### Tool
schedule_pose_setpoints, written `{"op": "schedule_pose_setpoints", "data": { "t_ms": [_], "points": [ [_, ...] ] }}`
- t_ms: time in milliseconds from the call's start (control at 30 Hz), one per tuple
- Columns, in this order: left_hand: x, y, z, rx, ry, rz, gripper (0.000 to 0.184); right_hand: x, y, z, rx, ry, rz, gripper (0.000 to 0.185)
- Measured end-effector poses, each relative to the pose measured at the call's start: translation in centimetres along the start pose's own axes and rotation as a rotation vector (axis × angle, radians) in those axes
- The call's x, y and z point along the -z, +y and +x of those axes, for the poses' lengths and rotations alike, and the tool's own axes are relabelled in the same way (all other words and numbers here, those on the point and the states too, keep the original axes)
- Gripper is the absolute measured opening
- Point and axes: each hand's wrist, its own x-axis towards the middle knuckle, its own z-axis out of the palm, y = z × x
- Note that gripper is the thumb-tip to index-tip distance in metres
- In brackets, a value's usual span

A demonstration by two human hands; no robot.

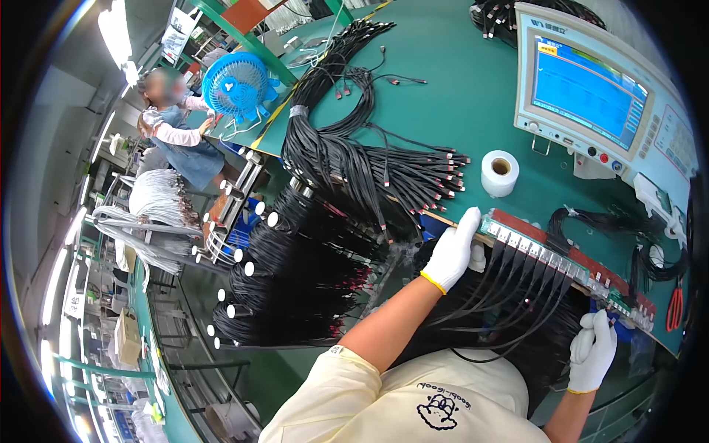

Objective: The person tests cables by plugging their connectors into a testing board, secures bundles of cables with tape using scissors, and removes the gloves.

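- Tabletop point(443, 81): green, smooth, mostly matt.
- Tester housing point(526, 74): pale, plastic-looking; screen point(583, 92) smooth, glossy.
- Fan point(236, 85): blue plastic.
- Cable bundle point(329, 140): black, plastic-looking sheathing, low sheen.
- Gloves on left hand point(450, 255) and right hand point(593, 351): white cloth, matt.
- Shirt point(369, 410): cream cloth, matt.
- Scissors handles point(674, 308): red plastic.

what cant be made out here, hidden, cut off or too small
All in the head view:
- Text on the blue rectangular screen: too small and blurred.
- Whatever lies under the left hand's fingers: hidden by its white glove.
- What the right hand's fingertips touch: too small.
- Far end of the black cable bundle at the top: cut off by the edge.
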Motion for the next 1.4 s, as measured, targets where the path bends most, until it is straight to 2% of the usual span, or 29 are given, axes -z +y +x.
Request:
{"op": "schedule_pose_setpoints", "data": {
  "t_ms": [100, 300, 733, 833, 1000, 1200, 1300, 1400],
  "points": [
    [-0.2, -0.2, 0.2, -0.026, 0.014, -0.022, 0.056, 0.6, 0.2, 0.3, 0.006, -0.03, 0.048, 0.031],
    [-0.1, -0.4, 0.3, -0.013, -0.017, -0.039, 0.057, -0.8, 0.0, -0.3, 0.024, 0.083, 0.031, 0.029],
    [0.2, -0.2, 0.3, -0.003, -0.063, -0.026, 0.06, -1.3, -0.6, -0.3, 0.047, 0.068, 0.005, 0.03],
    [0.1, 0.4, -0.1, 0.054, -0.046, -0.033, 0.058, -1.1, -0.5, -0.5, 0.02, 0.058, -0.034, 0.029],
    [-0.1, 0.2, -0.1, 0.02, -0.013, -0.056, 0.052, -0.7, -0.5, -0.1, -0.028, 0.054, -0.032, 0.029],
    [-0.1, -0.1, 0.0, -0.001, 0.006, -0.045, 0.05, -0.6, -0.7, -0.1, -0.025, 0.045, 0.003, 0.032],
    [-0.2, 0.4, -0.3, 0.004, -0.003, -0.055, 0.052, -1.3, -0.3, -0.5, -0.038, 0.102, -0.106, 0.036],
    [-0.3, 0.5, -0.3, 0.002, 0.004, -0.049, 0.055, -0.8, -0.2, 0.1, -0.021, 0.068, -0.045, 0.038]
  ]
}}
